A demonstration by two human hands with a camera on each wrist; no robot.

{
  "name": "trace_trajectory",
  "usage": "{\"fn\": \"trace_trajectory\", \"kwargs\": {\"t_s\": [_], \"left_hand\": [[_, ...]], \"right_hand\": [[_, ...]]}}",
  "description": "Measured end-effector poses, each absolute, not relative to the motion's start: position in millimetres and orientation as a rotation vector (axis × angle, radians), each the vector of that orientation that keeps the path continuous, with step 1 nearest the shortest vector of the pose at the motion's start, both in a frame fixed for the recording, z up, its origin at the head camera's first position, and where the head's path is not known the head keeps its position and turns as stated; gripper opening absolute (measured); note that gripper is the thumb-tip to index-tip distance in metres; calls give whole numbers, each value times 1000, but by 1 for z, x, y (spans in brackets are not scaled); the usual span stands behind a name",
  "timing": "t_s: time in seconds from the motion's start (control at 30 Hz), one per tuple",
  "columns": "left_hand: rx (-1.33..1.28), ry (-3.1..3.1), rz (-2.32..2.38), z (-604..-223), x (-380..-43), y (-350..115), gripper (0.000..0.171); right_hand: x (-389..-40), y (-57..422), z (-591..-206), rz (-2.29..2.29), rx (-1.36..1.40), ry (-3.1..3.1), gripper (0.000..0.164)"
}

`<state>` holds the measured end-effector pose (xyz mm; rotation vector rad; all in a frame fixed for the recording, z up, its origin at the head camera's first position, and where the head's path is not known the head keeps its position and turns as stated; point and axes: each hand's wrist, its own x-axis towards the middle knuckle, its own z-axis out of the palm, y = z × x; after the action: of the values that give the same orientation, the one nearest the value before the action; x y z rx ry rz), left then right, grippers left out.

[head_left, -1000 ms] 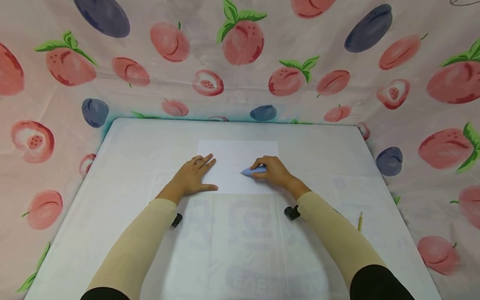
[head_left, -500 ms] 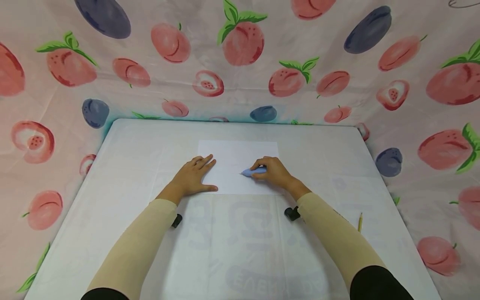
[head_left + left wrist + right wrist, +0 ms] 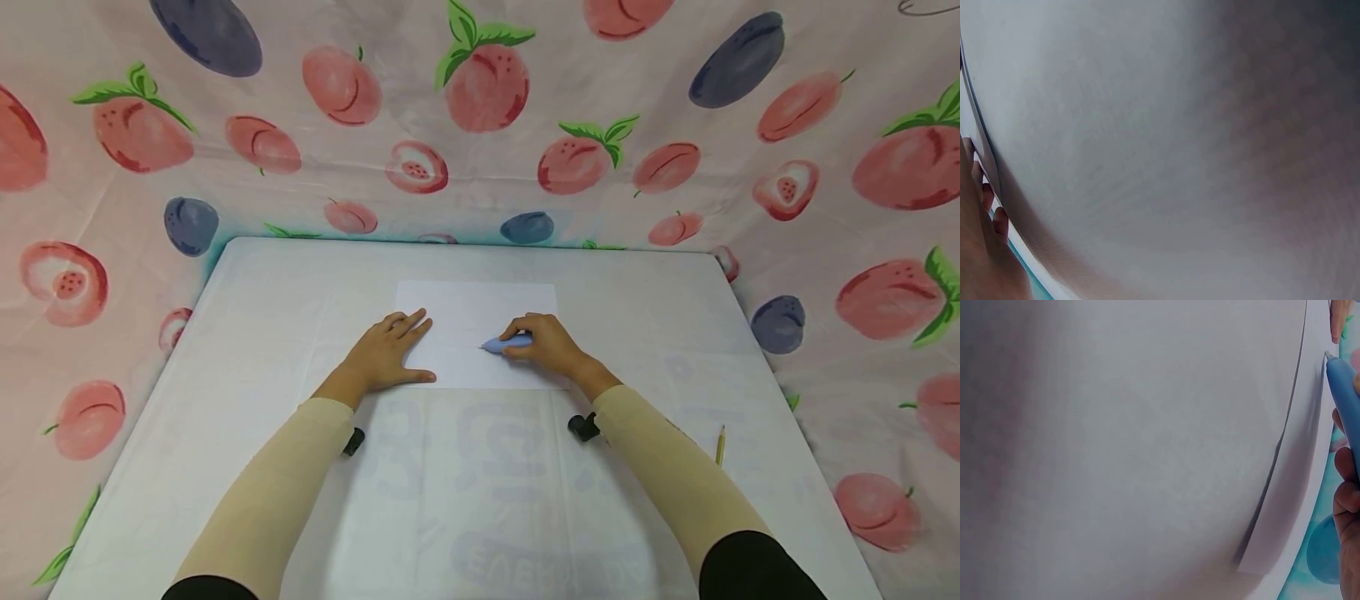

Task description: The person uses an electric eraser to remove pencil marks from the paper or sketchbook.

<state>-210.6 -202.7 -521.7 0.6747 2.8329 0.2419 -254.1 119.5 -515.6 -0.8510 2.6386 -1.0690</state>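
A sheet of white paper (image 3: 480,304) lies flat on the white-covered table. My left hand (image 3: 378,354) rests on the paper's left edge with its fingers and thumb spread. Between the thumb and fingers of my right hand (image 3: 551,343) is a thick, light blue pen-shaped tool (image 3: 516,342) with a tapered end and a thin tip. That tip points left, close over the middle of the paper. In the right wrist view the blue tool (image 3: 1342,394) shows its pale narrow nozzle. Only part of the left hand (image 3: 988,250) shows at the left wrist view's edge.
A yellow pencil (image 3: 721,445) lies on the table, beside the right forearm. Faint printed lettering shows through the white table cover (image 3: 487,467). Fruit-patterned cloth (image 3: 480,150) hangs behind and on both sides of the table. Each wrist carries a small black camera.
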Motion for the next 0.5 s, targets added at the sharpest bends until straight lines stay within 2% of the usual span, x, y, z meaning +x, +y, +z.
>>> {"fn": "trace_trajectory", "kwargs": {"t_s": [0.5], "left_hand": [[682,2836,225,-522,-211,-202,103]], "right_hand": [[-253,118,-512,-1065,-867,2636,17]]}}
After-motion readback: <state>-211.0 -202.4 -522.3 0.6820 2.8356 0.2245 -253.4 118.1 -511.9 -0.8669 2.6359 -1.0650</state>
